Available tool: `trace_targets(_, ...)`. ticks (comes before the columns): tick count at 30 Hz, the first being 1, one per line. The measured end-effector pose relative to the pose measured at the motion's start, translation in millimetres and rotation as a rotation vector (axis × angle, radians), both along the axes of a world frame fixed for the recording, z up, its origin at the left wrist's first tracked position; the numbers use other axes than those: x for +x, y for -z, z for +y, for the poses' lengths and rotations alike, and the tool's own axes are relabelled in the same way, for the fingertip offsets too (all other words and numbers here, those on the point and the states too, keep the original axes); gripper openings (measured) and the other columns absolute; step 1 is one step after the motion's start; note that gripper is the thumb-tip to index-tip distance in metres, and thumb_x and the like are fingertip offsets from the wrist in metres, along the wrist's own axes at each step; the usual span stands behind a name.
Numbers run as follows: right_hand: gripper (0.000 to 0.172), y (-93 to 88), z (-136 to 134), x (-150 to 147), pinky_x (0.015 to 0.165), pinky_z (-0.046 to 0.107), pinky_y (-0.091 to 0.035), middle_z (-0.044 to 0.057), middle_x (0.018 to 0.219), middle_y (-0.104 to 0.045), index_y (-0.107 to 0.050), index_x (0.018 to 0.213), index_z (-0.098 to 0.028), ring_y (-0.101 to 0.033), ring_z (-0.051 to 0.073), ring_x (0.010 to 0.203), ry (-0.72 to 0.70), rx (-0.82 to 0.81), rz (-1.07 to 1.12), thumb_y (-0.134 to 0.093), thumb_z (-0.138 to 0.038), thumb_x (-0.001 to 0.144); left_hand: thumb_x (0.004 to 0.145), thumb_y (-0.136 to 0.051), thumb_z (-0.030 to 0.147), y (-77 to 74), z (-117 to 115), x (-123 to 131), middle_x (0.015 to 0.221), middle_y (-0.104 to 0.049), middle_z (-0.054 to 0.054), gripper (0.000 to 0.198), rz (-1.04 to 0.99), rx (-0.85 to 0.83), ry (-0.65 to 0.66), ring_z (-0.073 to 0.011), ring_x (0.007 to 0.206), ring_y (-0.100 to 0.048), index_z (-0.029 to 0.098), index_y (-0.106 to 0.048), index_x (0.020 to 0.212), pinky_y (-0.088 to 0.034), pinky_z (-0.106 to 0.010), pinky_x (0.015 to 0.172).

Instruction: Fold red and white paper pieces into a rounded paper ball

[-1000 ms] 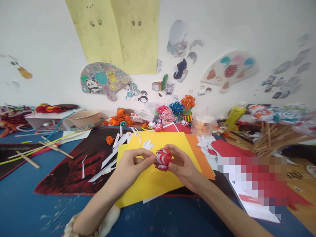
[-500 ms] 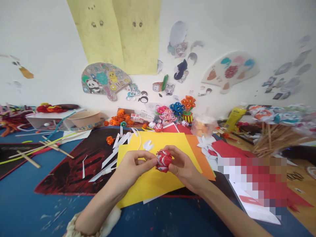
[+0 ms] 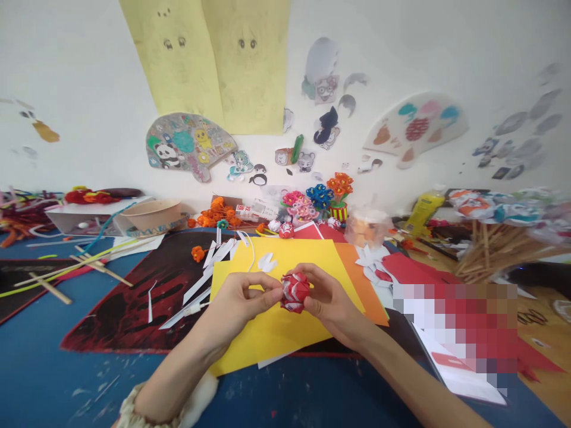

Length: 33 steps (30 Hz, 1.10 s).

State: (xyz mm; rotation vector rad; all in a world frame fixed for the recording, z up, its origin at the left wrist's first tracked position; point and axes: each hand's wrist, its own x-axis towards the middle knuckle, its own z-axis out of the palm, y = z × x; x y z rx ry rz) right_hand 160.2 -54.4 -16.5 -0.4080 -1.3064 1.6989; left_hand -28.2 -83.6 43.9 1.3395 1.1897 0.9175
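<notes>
A small red and white folded paper ball is held between both hands, over a yellow paper sheet. My left hand pinches its left side with thumb and forefinger. On the right side, the fingers and thumb of my right hand grip it. White folded paper pieces lie on the yellow sheet just beyond the hands. Orange paper shows from under the yellow sheet's right side.
White paper strips lie left on a dark mat. A bowl, orange flowers, a clear cup and a yellow bottle stand behind. Red paper and wooden sticks are at right.
</notes>
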Motion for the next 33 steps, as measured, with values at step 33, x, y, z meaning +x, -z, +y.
trace_targets(33,0.041,1.4,0.3,-0.9,0.075,0.030,-0.053,0.004,0.103,-0.064,-0.060,0.108,-0.026,-0.064,0.018,0.091,0.000,0.001,-0.036,-0.082,-0.031,0.074,0.078,-0.062,0.035,-5.1,-2.4,2.9,0.053,-0.058,0.001,0.024,0.531,0.330,-0.094,-0.0094,0.047,-0.033,0.016,-0.075,0.072,-0.023,-0.023,0.046)
